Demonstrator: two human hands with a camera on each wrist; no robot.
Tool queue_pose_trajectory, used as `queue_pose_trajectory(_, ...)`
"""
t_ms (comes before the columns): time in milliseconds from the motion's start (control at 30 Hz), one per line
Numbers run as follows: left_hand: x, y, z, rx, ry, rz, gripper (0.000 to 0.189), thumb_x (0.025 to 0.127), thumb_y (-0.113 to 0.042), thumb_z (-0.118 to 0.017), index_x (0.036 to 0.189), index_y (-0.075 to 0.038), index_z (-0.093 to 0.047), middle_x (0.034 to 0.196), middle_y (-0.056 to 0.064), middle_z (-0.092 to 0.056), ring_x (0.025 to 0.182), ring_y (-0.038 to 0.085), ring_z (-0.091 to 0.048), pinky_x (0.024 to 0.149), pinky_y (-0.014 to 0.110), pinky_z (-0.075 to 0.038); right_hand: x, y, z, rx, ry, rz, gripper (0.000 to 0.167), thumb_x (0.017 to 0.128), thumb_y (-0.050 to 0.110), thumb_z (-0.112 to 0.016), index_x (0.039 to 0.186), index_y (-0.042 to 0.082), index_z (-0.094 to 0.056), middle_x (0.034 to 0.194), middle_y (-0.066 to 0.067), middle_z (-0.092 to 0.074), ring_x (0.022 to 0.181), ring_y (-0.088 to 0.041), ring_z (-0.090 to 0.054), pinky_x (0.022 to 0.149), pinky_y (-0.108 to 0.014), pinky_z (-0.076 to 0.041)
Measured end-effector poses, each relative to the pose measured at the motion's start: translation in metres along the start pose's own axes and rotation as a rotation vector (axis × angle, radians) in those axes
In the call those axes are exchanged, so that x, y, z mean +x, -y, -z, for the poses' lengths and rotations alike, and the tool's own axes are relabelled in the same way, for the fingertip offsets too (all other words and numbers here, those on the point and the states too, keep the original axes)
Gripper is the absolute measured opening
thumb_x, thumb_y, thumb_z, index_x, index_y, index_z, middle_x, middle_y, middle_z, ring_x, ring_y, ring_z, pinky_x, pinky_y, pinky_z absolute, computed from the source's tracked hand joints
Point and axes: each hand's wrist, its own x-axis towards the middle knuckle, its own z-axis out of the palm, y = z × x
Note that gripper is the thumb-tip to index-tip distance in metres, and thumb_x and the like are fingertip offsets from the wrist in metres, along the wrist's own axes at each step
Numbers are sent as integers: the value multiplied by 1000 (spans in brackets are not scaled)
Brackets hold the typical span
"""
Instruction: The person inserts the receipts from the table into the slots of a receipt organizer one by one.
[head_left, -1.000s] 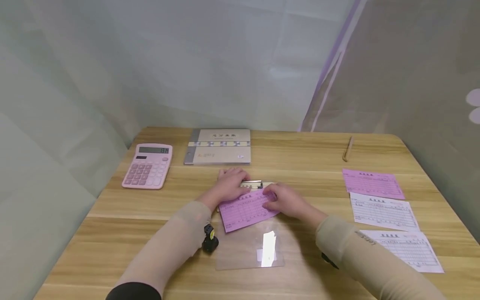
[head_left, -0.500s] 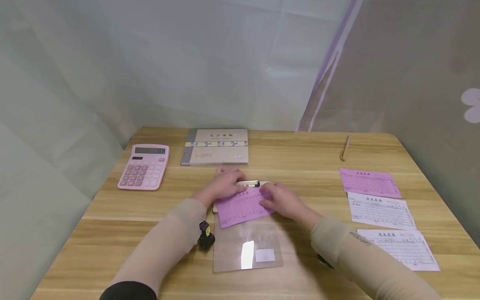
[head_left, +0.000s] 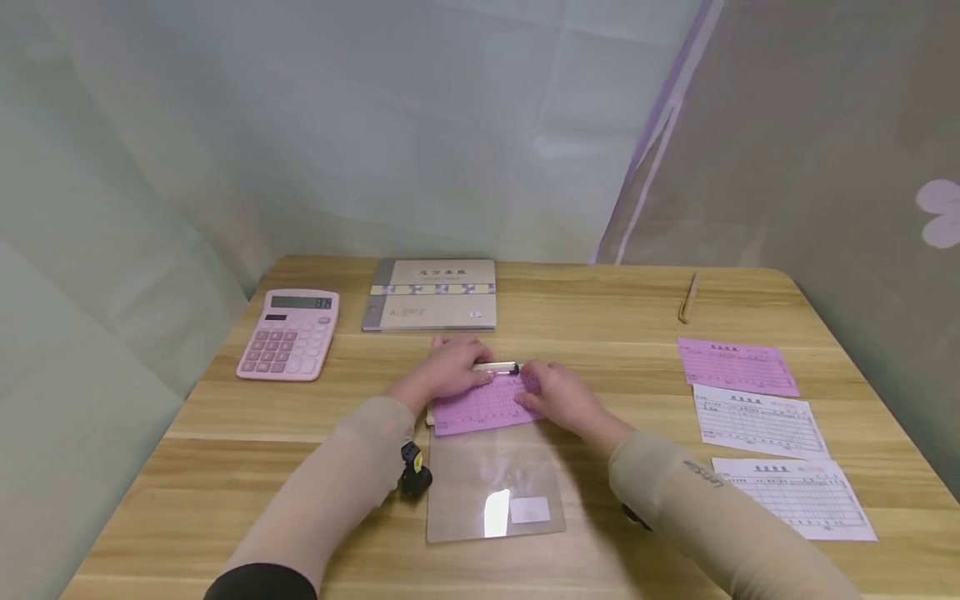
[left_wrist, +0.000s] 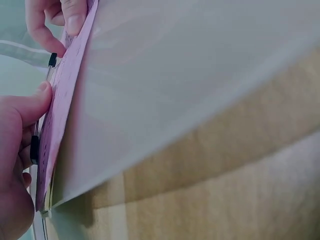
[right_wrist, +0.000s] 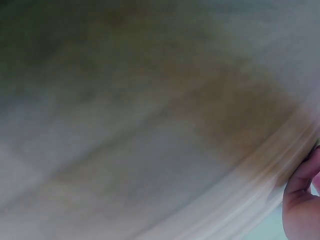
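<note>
A transparent clipboard [head_left: 468, 475] lies on the table in the head view, its metal clip [head_left: 498, 367] at the far end. Under the clip's front lies a pink printed slip [head_left: 480, 408], nearly square with the board. The left hand [head_left: 452, 368] grips the clip end from the left; in the left wrist view its thumb [left_wrist: 41, 97] lies along the slip's edge, with fingers curled behind the clip. The right hand [head_left: 561, 395] pinches the slip's upper right corner between thumb and fingers. The right wrist view is blurred, showing only part of the hand [right_wrist: 302, 195].
A pink calculator [head_left: 288, 335] stands at the left, and a ledger book [head_left: 435, 312] behind the clipboard. At the right lie another pink slip [head_left: 738, 367], two white slips [head_left: 759, 422] and a pen [head_left: 688, 297]. A curtain [head_left: 450, 125] hangs behind the table.
The pink slip has turned from slanted to nearly straight, and its lower edge has moved up toward the clip. The right hand shifted with it slightly; the left hand stays at the clip.
</note>
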Motion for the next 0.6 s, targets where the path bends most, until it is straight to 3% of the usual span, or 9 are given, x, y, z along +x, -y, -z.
queue_pose_trajectory(600, -3, -2, 0, 35, 5, 0, 34, 88, -38, -62, 113, -15, -63, 113, 2, -58, 112, 20, -50, 100, 46, -19, 2, 3, -1, -22, 15, -33, 38, 83, 32, -71, 108, 4, -60, 85, -10, -63, 79, -26, -61, 72, -40, -50)
